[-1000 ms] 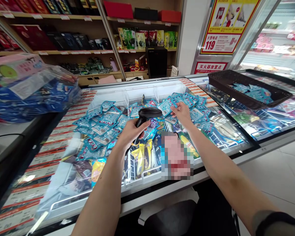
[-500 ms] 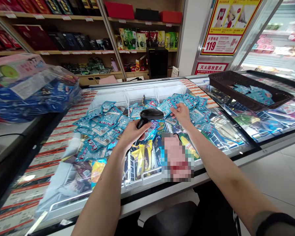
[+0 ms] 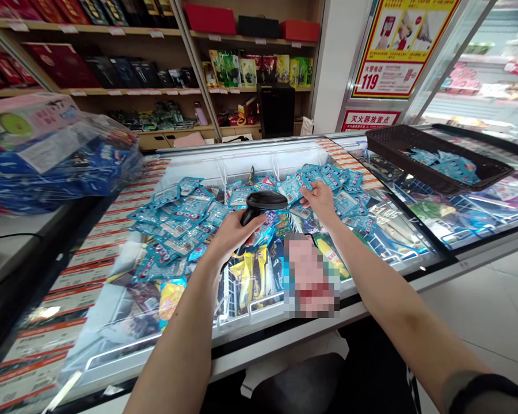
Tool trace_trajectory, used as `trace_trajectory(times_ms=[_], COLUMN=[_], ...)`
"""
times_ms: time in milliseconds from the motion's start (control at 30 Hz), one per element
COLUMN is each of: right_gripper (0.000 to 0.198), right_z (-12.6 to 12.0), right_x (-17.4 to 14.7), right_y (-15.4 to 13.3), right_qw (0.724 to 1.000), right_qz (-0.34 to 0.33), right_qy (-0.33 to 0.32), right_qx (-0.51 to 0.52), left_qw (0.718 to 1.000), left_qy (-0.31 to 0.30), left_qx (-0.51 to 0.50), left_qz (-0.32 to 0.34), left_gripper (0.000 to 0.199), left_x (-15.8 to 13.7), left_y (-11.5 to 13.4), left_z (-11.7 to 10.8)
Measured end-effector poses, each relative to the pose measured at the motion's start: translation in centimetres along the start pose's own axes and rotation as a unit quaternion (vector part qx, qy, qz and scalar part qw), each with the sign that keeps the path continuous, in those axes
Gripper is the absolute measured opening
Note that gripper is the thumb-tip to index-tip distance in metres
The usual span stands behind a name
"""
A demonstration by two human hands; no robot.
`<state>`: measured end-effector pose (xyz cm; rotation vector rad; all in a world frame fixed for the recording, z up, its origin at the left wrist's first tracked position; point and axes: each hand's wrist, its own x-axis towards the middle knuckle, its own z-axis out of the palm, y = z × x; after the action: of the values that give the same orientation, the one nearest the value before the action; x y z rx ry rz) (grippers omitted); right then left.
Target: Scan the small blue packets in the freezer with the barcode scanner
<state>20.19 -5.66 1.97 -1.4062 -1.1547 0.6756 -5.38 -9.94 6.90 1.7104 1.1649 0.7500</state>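
My left hand (image 3: pixel 237 233) is wrapped round the handle of a black barcode scanner (image 3: pixel 266 200), whose head points right over the freezer's glass top. With its fingers pinched, my right hand (image 3: pixel 320 199) grips the edge of a blue packet (image 3: pixel 292 188) just beyond the scanner head. More blue packets lie spread around it; one heap (image 3: pixel 183 215) is to the left of my left hand and another group (image 3: pixel 349 192) is to the right of my right hand. A blurred-out pinkish slab (image 3: pixel 308 276) rests on the glass between my forearms.
Beneath the glass, a chest freezer (image 3: pixel 237 368) holds yellow ice-cream packs (image 3: pixel 252 276) in wire baskets. A brown basket (image 3: pixel 440 158) with blue packets stands at the right. Plastic-wrapped boxes (image 3: pixel 56 152) sit at the left. Stocked shelves (image 3: pixel 125 92) line the back.
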Motion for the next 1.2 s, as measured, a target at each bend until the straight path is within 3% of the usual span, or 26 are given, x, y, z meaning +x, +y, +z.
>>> trace_trajectory(times_ms=[133, 267, 433, 700, 833, 1033, 1200], right_gripper=[0.051, 0.048, 0.043, 0.037, 0.034, 0.034, 0.033], right_z=[-0.6, -2.1, -3.9, -4.3, -3.6, -0.8, 2.3], right_x=[0.5, 1.1, 1.5, 0.9, 0.4, 0.1, 2.0], right_y=[0.4, 0.7, 0.6, -0.2, -0.9, -1.8, -2.3], right_qw=[1.000, 0.991, 0.953, 0.875, 0.853, 0.857, 0.865], right_qz=[-0.017, -0.047, -0.089, -0.108, -0.147, -0.217, -0.235], right_qy=[0.020, 0.084, 0.165, 0.201, 0.165, 0.054, -0.032], right_qx=[-0.012, -0.090, -0.238, -0.426, -0.473, -0.465, -0.443], left_qw=[0.999, 0.994, 0.974, 0.942, 0.938, 0.933, 0.933], left_qy=[0.019, 0.070, 0.173, 0.289, 0.303, 0.314, 0.315], left_qx=[-0.026, -0.078, -0.144, -0.168, -0.166, -0.173, -0.169], left_qz=[-0.004, -0.017, -0.022, -0.041, -0.033, -0.036, -0.040], left_gripper=[0.036, 0.037, 0.036, 0.034, 0.034, 0.037, 0.037], left_x=[0.1, 0.4, 0.8, 1.0, 1.1, 1.0, 0.9], left_y=[-0.3, -0.6, -1.1, -1.8, -2.2, -2.6, -2.7], left_z=[-0.2, -0.5, -1.6, -3.5, -3.7, -4.2, -4.5])
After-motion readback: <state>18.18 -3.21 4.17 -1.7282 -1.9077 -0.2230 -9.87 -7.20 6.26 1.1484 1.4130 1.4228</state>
